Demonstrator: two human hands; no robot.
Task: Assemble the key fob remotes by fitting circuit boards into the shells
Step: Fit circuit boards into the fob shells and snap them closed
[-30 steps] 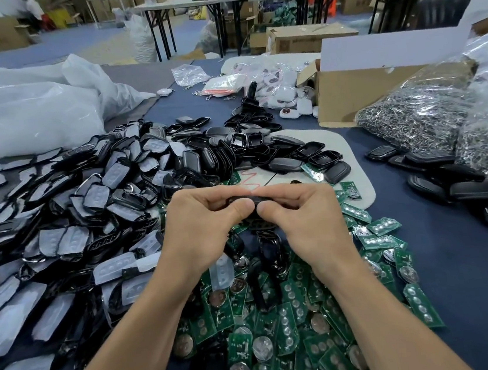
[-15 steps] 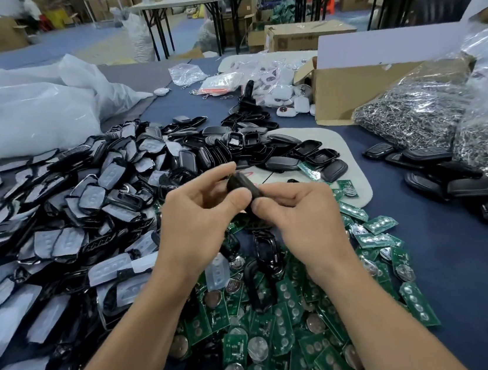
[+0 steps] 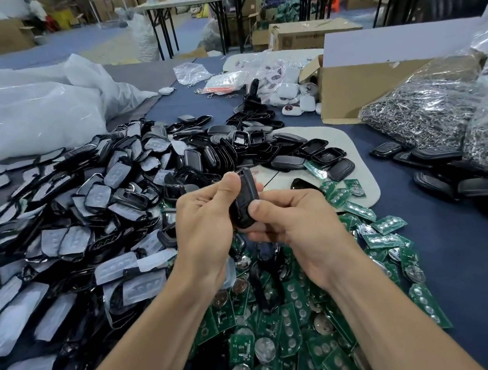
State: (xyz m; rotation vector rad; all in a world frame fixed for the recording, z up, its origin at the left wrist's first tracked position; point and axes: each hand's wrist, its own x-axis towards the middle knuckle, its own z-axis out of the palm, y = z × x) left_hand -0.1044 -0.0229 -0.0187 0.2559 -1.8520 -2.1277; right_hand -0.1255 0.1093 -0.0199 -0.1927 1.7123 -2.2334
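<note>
A black key fob [image 3: 243,205] stands nearly upright between both hands above the table's middle. My left hand [image 3: 205,229] grips it from the left, thumb pressed near its top edge. My right hand [image 3: 296,224] pinches its lower half from the right, thumb on its face. Whether a board sits inside is hidden. A heap of green circuit boards [image 3: 288,333] with round coin cells lies under my wrists. A large pile of black shells and grey button pads [image 3: 93,215] spreads to the left.
Closed black fobs [image 3: 457,180] lie on the blue cloth at right, before bags of metal key rings [image 3: 430,112]. A cardboard box [image 3: 360,90] stands behind them. A white board [image 3: 352,153] holds open shells. White plastic bags [image 3: 21,110] fill the far left.
The fob has turned from lying flat between my fingertips to standing nearly upright. My left thumb has moved up to its top edge and my right thumb now presses its face.
</note>
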